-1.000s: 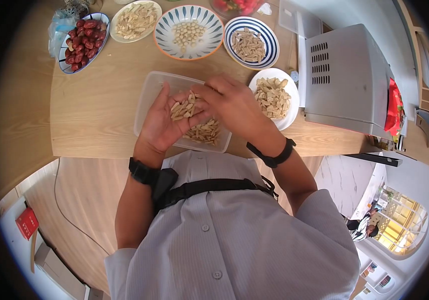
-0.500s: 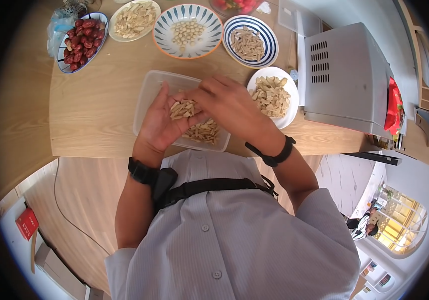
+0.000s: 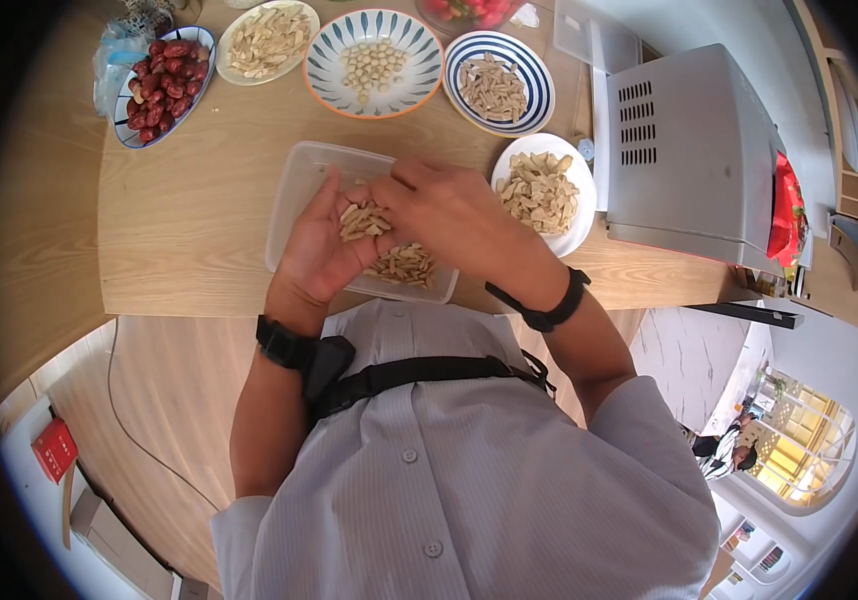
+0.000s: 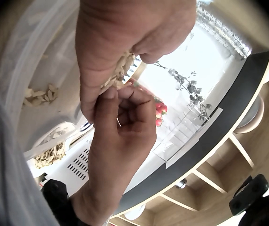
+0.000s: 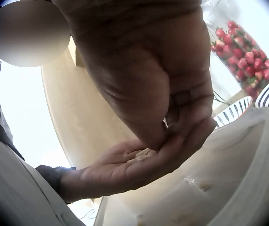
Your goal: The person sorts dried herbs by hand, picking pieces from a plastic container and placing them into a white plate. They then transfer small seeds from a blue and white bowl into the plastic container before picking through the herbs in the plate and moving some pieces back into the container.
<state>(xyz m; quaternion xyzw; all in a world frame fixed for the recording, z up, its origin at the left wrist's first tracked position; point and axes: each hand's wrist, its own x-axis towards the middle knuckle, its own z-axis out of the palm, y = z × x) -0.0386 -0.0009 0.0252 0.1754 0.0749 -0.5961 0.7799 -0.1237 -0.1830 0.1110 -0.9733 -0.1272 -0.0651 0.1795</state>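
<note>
In the head view my left hand lies palm up over a clear plastic container. A small heap of pale dried root slices rests on its palm and fingers, which look nearly straight in the right wrist view. Bent over the heap, my right hand brings thumb and forefinger together at its edge, pinching at a slice. The pinched piece is mostly hidden by the fingertips. More slices lie in the container below, and a few show there in the left wrist view.
A white plate of dried pieces stands right of the container. Along the back are a blue-ringed plate, an orange-rimmed plate, a plate of pale slices and a plate of red dates. A grey appliance stands at right.
My right hand has shifted slightly left, its fingertips working over the heap. The heap on my left palm lies flatter than a second ago. My left hand stays nearly still.
</note>
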